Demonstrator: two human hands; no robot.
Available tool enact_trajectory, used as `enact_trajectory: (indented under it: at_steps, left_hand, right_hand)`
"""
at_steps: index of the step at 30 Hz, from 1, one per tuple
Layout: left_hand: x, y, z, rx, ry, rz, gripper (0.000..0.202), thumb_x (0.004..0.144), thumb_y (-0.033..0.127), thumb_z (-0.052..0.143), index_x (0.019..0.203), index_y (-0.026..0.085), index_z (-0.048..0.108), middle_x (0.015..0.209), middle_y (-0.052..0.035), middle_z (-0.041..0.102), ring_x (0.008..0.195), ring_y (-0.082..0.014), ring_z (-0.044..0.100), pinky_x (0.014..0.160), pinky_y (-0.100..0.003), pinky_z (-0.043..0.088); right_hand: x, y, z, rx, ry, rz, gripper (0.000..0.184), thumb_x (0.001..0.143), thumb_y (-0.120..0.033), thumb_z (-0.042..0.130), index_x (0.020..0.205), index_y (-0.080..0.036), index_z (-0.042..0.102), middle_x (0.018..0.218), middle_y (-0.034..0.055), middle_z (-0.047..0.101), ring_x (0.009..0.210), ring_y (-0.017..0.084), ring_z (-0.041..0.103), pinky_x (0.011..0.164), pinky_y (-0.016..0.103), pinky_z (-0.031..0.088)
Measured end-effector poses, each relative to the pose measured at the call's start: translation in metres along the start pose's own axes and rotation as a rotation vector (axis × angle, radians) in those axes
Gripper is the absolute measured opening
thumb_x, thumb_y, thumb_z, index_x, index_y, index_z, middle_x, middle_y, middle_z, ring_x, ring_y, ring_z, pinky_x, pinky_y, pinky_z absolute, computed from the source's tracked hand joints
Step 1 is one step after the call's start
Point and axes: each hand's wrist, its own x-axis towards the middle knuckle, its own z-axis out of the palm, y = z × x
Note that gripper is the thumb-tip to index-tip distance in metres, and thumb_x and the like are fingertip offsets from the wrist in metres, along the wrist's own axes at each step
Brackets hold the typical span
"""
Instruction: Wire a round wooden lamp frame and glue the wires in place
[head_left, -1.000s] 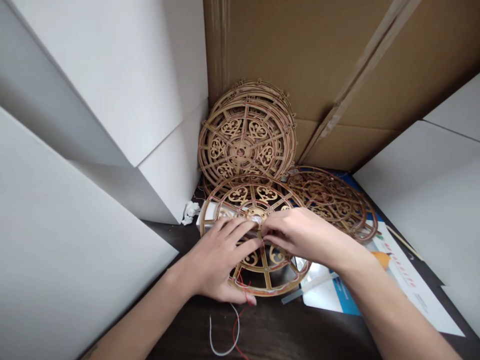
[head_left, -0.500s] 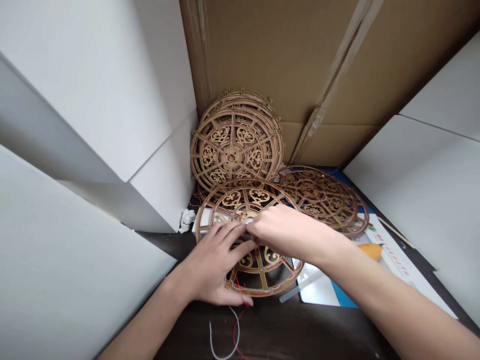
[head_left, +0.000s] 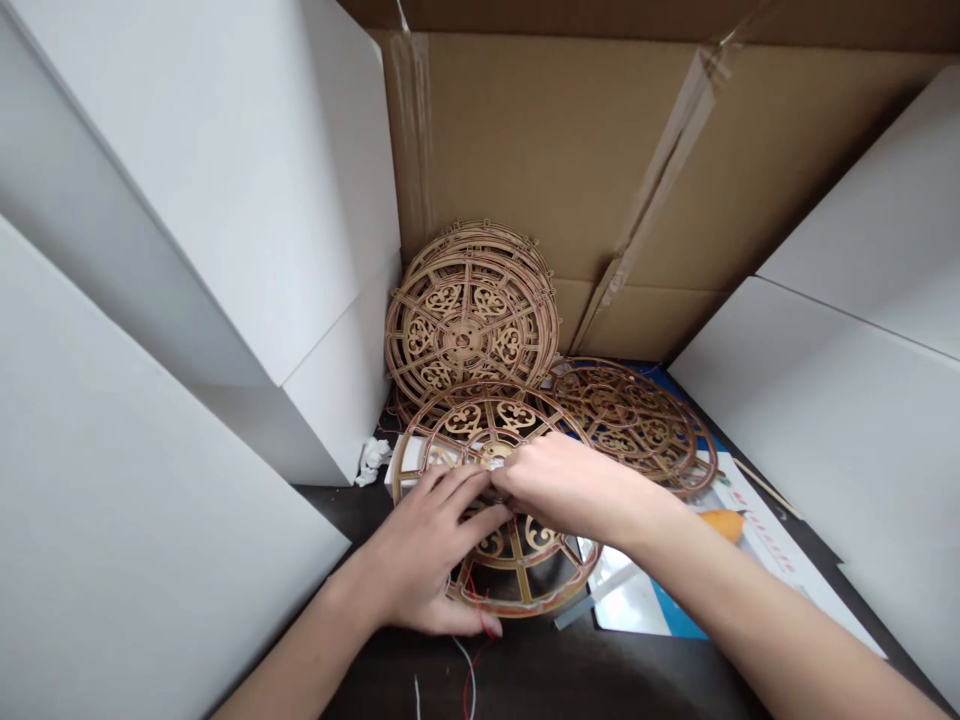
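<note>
L hand [head_left: 420, 555] grip spread flat on wooden wheel [head_left: 487, 420], R hand [head_left: 562, 485] grip together at hub, can't tell if clamped. Wheel's just front of stacked wheels [head_left: 471, 335]; I'd flag red wire [head_left: 469, 685] snagging if pulled, wheel slipping.

Single head-worn camera at the person's viewpoint, facing forward and down, close above the left hand [head_left: 424, 570] and right hand [head_left: 562, 485]. Frame runs from dark tabletop [head_left: 540, 680] at near edge to cardboard panel [head_left: 525, 170] at far side, white boards [head_left: 135, 450] flanking left and right.
</note>
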Motion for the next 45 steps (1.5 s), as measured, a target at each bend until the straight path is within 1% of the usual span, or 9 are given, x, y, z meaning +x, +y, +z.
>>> enact_trajectory:
  at_steps: [6,9,16,20,28,35,37,41,45]
  left_hand:
    - [-0.002,0.001,-0.001,0.017,-0.031,-0.001,0.092,0.071,0.077,0.067,0.139,0.018,0.049,0.149,-0.0197,0.045,0.136,-0.0414,0.041,0.112,-0.061,0.031]
    - [-0.003,0.002,0.000,0.020,-0.024,-0.006,0.089,0.074,0.079,0.062,0.137,0.018,0.049,0.150,-0.0186,0.045,0.137,-0.0399,0.040,0.113,-0.060,0.031]
    - [-0.006,0.000,0.003,0.051,-0.030,0.004,0.092,0.077,0.082,0.056,0.143,0.020,0.043,0.154,-0.0187,0.040,0.140,-0.0390,0.038,0.113,-0.060,0.029]
    - [-0.009,0.000,0.002,0.058,-0.026,0.020,0.091,0.080,0.082,0.052,0.146,0.020,0.040,0.156,-0.0180,0.039,0.142,-0.0382,0.036,0.114,-0.058,0.028]
    - [-0.009,0.003,0.001,0.067,-0.012,0.016,0.090,0.078,0.075,0.062,0.144,0.018,0.042,0.155,-0.0177,0.040,0.142,-0.0371,0.036,0.115,-0.054,0.029]
    - [-0.010,0.002,0.004,0.072,-0.006,0.018,0.090,0.078,0.074,0.062,0.147,0.019,0.040,0.156,-0.0183,0.039,0.143,-0.0362,0.036,0.115,-0.055,0.028]
    - [-0.010,0.001,0.005,0.070,-0.005,0.016,0.090,0.078,0.074,0.062,0.146,0.020,0.041,0.156,-0.0181,0.038,0.143,-0.0367,0.035,0.115,-0.055,0.028]
    - [-0.010,0.001,0.006,0.058,-0.005,0.009,0.089,0.078,0.076,0.060,0.146,0.021,0.041,0.157,-0.0176,0.038,0.143,-0.0374,0.035,0.114,-0.056,0.029]
    - [-0.010,0.000,0.007,0.051,0.006,0.011,0.090,0.078,0.077,0.059,0.146,0.021,0.041,0.157,-0.0168,0.038,0.143,-0.0376,0.036,0.115,-0.055,0.028]
  right_hand:
    - [-0.030,0.010,0.006,0.198,0.116,0.126,0.017,0.092,-0.010,0.060,0.100,-0.022,0.070,0.091,0.0001,0.075,0.083,0.016,0.071,0.069,0.026,0.048]
    - [-0.046,0.005,0.019,0.340,0.274,0.190,0.015,0.095,-0.015,0.056,0.100,-0.024,0.067,0.092,-0.0015,0.074,0.082,0.016,0.070,0.072,0.029,0.049]
    - [-0.057,-0.021,0.056,0.400,0.579,0.269,0.011,0.099,-0.020,0.053,0.102,-0.023,0.063,0.095,0.0005,0.071,0.086,0.018,0.065,0.076,0.032,0.050]
    - [-0.055,-0.031,0.071,0.376,0.767,0.222,0.008,0.098,-0.019,0.056,0.104,-0.021,0.061,0.095,0.0036,0.068,0.089,0.019,0.060,0.080,0.034,0.049]
    - [-0.056,-0.035,0.088,0.283,0.776,0.150,0.021,0.095,-0.028,0.060,0.114,-0.018,0.062,0.106,0.0097,0.064,0.100,0.025,0.055,0.086,0.042,0.047]
    - [-0.056,-0.035,0.090,0.324,0.842,0.128,0.012,0.092,-0.021,0.061,0.103,-0.019,0.062,0.098,0.0082,0.064,0.093,0.023,0.055,0.081,0.039,0.047]
    - [-0.054,-0.036,0.091,0.358,0.878,0.137,0.008,0.089,-0.019,0.064,0.094,-0.020,0.058,0.094,0.0068,0.063,0.090,0.022,0.055,0.078,0.038,0.048]
    - [-0.052,-0.039,0.094,0.443,0.994,0.182,0.028,0.087,-0.006,0.061,0.078,-0.022,0.040,0.081,0.0026,0.059,0.080,0.018,0.054,0.075,0.037,0.048]
    - [-0.051,-0.040,0.095,0.481,1.033,0.190,0.028,0.085,-0.001,0.059,0.079,-0.023,0.042,0.081,0.0023,0.061,0.079,0.018,0.057,0.076,0.037,0.049]
